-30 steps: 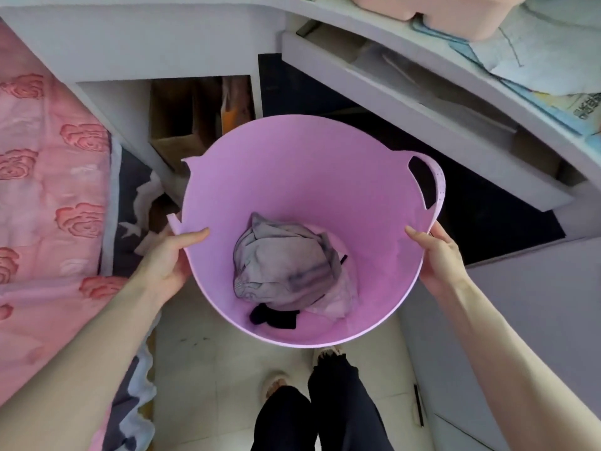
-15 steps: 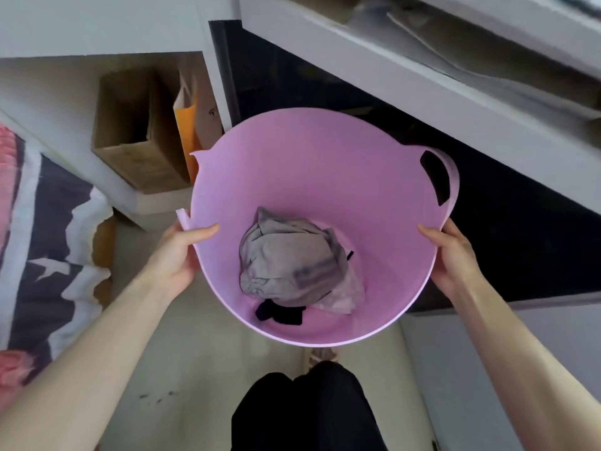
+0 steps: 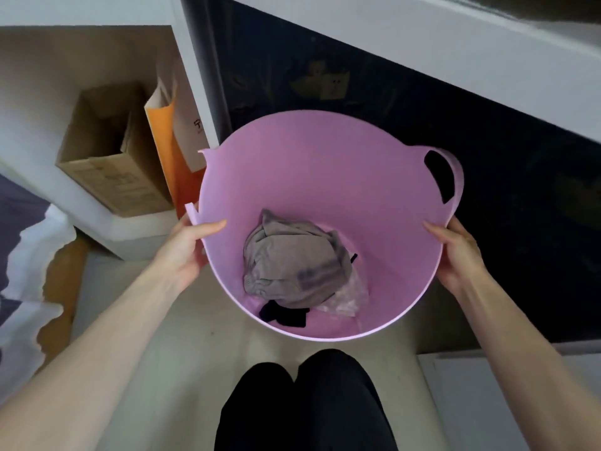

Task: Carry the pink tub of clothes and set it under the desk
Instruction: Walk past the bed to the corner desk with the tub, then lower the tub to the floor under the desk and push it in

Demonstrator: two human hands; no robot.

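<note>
Pink tub (image 3: 312,177), round, soft-looking plastic, more of a lilac pink really. Held up off the pale floor, tipped a bit so the whole inside shows. Loop handle sticking out on the right rim, flat tab of the other handle on the left rim. Mostly empty: small heap of clothes (image 3: 294,271) at the bottom, grey crumpled piece on top, something black poking out at the near edge, a pale pinkish bit to the right. Far rim right in front of the dark gap under the white desk (image 3: 422,50), not under it yet.
</note>
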